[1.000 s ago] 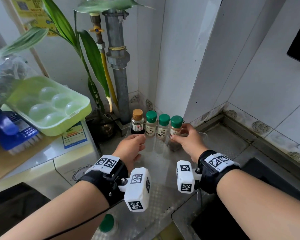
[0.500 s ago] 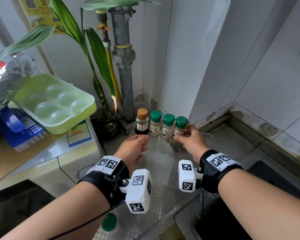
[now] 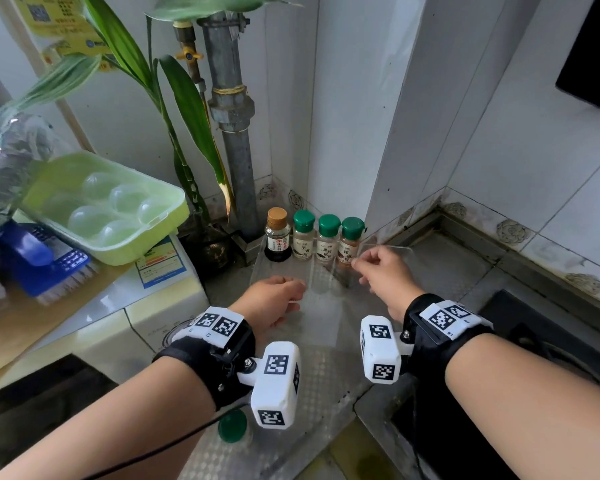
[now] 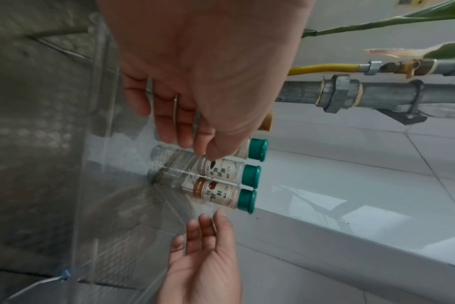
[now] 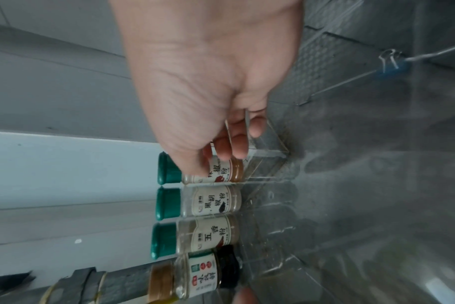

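Rack (image 3: 326, 317) of clear plastic stands on the steel counter (image 3: 222, 455) in a tiled corner, with a brown-capped bottle (image 3: 278, 237) and three green-capped jars (image 3: 328, 240) upright in a row along its back. The left hand (image 3: 274, 299) is at its left side and the right hand (image 3: 385, 275) at its right wall, just beside the last jar. The head view gives only the backs of both hands, so the fingers are hidden there. The left wrist view shows the left fingers (image 4: 169, 123) curled over a clear edge with the thumb closing toward them, gripping the rack. The right wrist view shows the right fingers (image 5: 234, 144) behind the clear wall and the thumb in front, pinching it. Both wrist views also catch a blue clip (image 5: 388, 70) on a wire at the rack's near end, which the head view misses. Only the head view takes in the grey pipe (image 3: 236, 161), the plant (image 3: 187, 109), a green egg box (image 3: 111, 209), a blue brush (image 3: 49, 265) and a loose green cap (image 3: 232, 426).
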The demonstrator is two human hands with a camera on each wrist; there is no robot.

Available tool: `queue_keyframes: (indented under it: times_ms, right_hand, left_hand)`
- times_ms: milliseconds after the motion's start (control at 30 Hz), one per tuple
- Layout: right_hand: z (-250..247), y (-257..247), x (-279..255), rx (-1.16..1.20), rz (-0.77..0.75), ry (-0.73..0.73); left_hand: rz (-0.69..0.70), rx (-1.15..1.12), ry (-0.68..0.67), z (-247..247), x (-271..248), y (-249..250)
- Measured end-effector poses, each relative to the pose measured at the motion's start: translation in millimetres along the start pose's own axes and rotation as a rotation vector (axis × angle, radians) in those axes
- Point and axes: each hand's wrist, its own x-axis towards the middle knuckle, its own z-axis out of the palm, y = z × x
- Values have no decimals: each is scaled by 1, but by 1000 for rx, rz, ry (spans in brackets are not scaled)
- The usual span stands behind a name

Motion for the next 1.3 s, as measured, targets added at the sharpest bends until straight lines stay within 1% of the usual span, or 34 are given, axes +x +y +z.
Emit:
queue_keyframes:
  times_ms: [67,167,267,367,500,567,667,733,833,867,933,1033,1100,1200,1300]
  right_hand:
    - [1,-3,-19,8,1,-81]
    - [8,-8,-46,98,24,-216]
    - [21,-13,-76,143,27,-331]
    - [34,-18,-105,117,18,-447]
    - [54,-8,-141,11,57,-545]
    - [66,2,-157,-79,86,-566]
    - [83,19,-176,-274,147,-568]
    - [94,30,-188,-294,222,-564]
    - [106,40,-201,-250,302,-569]
    - [108,42,-204,-240,307,-569]
    - [110,44,-208,-225,306,-573]
    - [111,44,-214,-209,285,-571]
    - [109,44,-216,-216,264,-565]
    - [103,47,-217,-244,234,-544]
    - [95,49,-215,-268,214,-521]
  left_hand:
    - [-2,53,-41,-4,-10,-5]
    - [34,123,-80,-12,-24,-12]
    - [76,129,-105,-22,-41,-20]
    - [85,191,-125,-36,-59,-28]
    - [44,322,-135,-55,-79,-47]
    - [25,377,-146,-64,-86,-59]
    - [-38,453,-149,-73,-98,-74]
    - [-76,473,-169,-75,-102,-82]
    - [-86,512,-186,-75,-104,-95]
    - [-81,538,-188,-76,-103,-99]
    - [-38,658,-192,-77,-99,-107]
    - [63,819,-141,-74,-99,-114]
    - [102,829,-125,-74,-98,-117]
    - [101,802,-137,-74,-94,-120]
    - [140,842,-125,-73,-91,-118]
